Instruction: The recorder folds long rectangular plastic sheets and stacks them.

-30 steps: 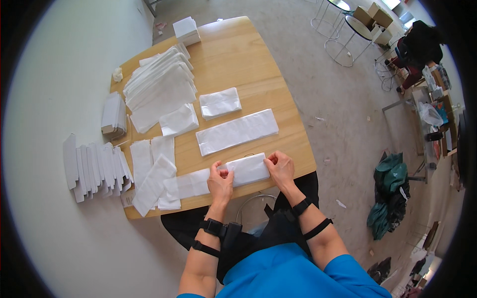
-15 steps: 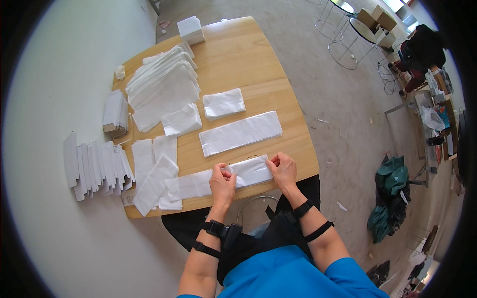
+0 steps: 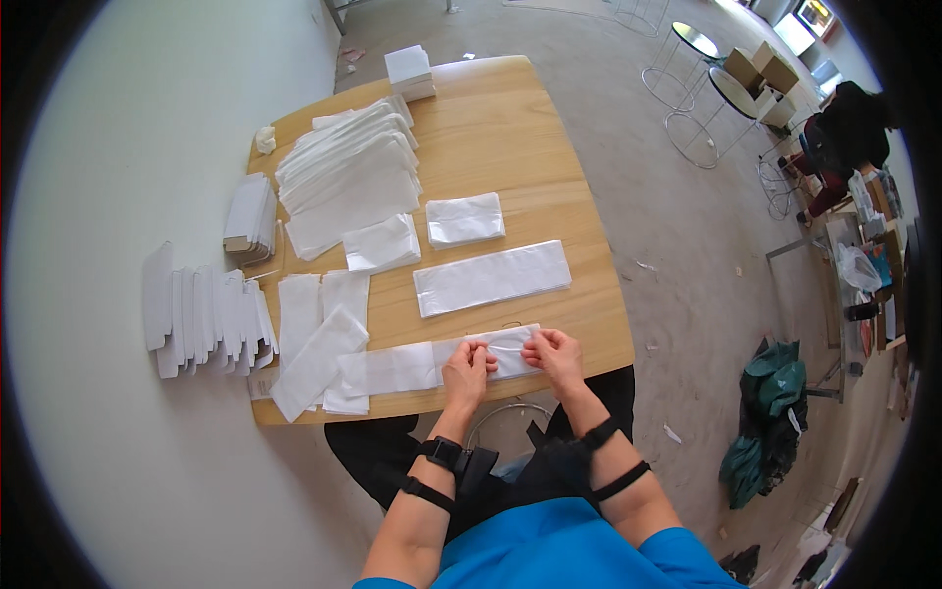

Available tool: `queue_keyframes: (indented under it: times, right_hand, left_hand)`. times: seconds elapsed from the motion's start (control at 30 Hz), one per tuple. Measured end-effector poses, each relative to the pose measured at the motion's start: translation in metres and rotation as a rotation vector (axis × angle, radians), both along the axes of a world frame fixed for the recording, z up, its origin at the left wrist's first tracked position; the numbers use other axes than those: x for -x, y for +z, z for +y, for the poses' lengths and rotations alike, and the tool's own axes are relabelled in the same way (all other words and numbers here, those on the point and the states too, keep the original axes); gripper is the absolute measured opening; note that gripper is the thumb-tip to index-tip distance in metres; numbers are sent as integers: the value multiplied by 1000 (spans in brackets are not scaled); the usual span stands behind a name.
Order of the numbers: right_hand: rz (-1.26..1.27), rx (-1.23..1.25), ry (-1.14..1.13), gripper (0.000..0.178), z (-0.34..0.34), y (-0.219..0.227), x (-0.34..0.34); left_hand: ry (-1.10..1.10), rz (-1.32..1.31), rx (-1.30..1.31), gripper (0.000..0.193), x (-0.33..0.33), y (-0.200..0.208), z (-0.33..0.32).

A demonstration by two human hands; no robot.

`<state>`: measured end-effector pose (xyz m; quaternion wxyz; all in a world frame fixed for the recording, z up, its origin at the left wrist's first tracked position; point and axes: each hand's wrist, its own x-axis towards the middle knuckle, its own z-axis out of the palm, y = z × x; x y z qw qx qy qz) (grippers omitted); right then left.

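A long, thin white plastic sheet or sleeve [image 3: 404,364] lies along the near edge of the wooden table, its right part lifted and creased. My right hand [image 3: 555,355] pinches the sheet close to its right end. Left of it, my left hand [image 3: 469,371] has its fingertips pressed together at the sheet, with the rumpled part between both hands. Just beyond them lies a flat white folded stack [image 3: 493,278]. Whether the pieces are bags or plain sheets cannot be told.
The wooden table [image 3: 520,123] carries a fanned white pile [image 3: 351,172], a smaller stack [image 3: 465,219], overlapping strips [image 3: 322,363] and white boxes [image 3: 409,69]. Folded white cartons [image 3: 211,319] stand by the left wall. A person [image 3: 846,137] sits far right; dark green bags [image 3: 770,412] lie on the floor.
My left hand has moved right along the sheet, closer to my right hand. The sheet between them is more rumpled. The whole view has shifted slightly.
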<state>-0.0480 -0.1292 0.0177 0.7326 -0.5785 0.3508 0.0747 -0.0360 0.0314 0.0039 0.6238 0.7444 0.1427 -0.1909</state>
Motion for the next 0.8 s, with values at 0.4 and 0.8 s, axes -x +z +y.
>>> queue_keyframes:
  times: [0.4, 0.8]
  right_hand:
    - [-211, 339, 127, 15, -30, 36, 33]
    - [-228, 349, 352, 12, 3, 43, 73]
  left_hand:
    - [652, -210, -703, 33, 48, 20, 151]
    - [546, -53, -805, 25, 27, 27, 176]
